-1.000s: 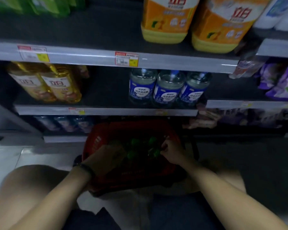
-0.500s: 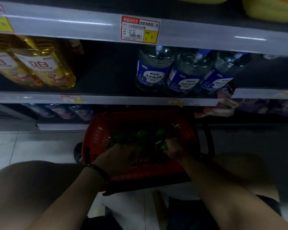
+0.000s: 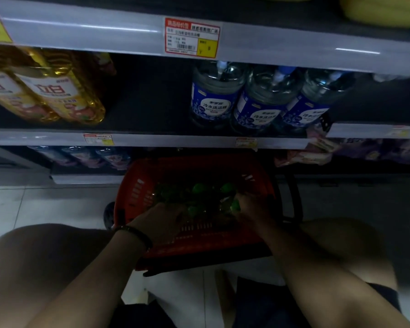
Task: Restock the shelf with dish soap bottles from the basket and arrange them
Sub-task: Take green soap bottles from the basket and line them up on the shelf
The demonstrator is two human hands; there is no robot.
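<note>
Hands point(image 3: 162, 221) in red basket point(image 3: 137, 192), tiled floor point(image 3: 33, 204), dim shelves point(image 3: 152, 140)

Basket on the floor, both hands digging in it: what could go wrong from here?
The basket is dim and crowded with green-capped bottles, so the right hand or left hand might grab poorly and drop one. The gap on the shelf sits beside tightly packed blue-label bottles; sliding new ones in could knock those over.
</note>
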